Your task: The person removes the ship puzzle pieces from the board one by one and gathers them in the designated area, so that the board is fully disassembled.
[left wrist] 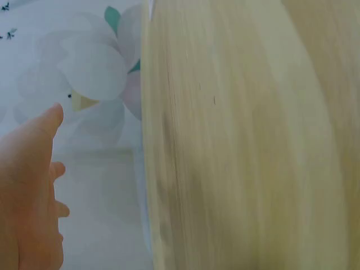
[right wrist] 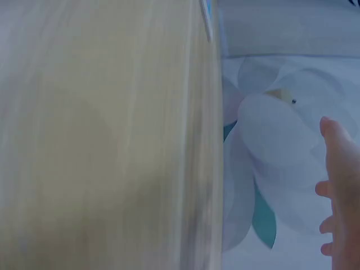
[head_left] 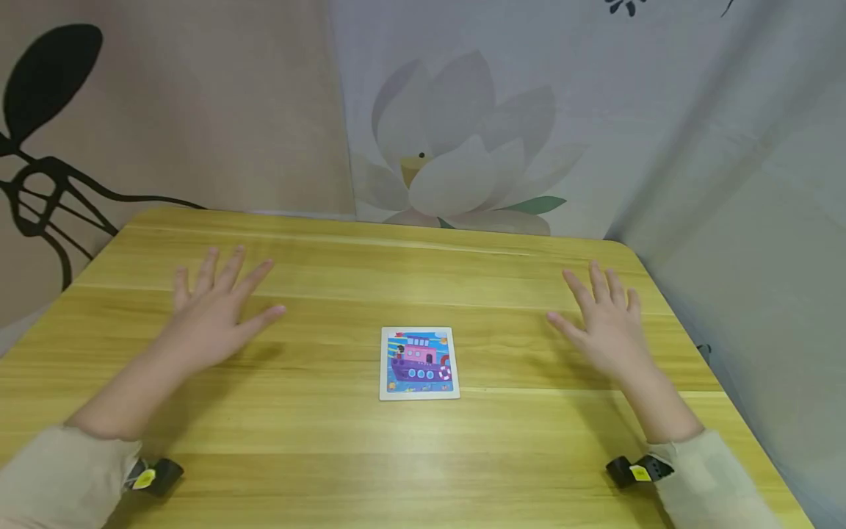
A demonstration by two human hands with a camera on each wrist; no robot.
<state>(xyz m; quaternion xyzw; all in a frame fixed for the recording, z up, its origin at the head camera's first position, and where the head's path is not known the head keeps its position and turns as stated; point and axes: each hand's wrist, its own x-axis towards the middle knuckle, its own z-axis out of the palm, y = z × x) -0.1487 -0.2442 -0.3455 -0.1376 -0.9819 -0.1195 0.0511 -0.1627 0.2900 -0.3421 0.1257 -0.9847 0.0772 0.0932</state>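
The left hand (head_left: 208, 323) and right hand (head_left: 609, 330) both have fingers spread wide, holding nothing. The boat picture (head_left: 419, 364) lies flat on the table (head_left: 317, 455) between them. It looks light, so a quick bump might make it slide.

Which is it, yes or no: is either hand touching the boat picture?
No, the boat picture lies between the left hand and right hand, touching neither.

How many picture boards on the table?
1: the boat board lies flat on the wooden table, between the left hand and the right hand, touched by neither. The table's near edge is out of frame, so others could be hidden there.
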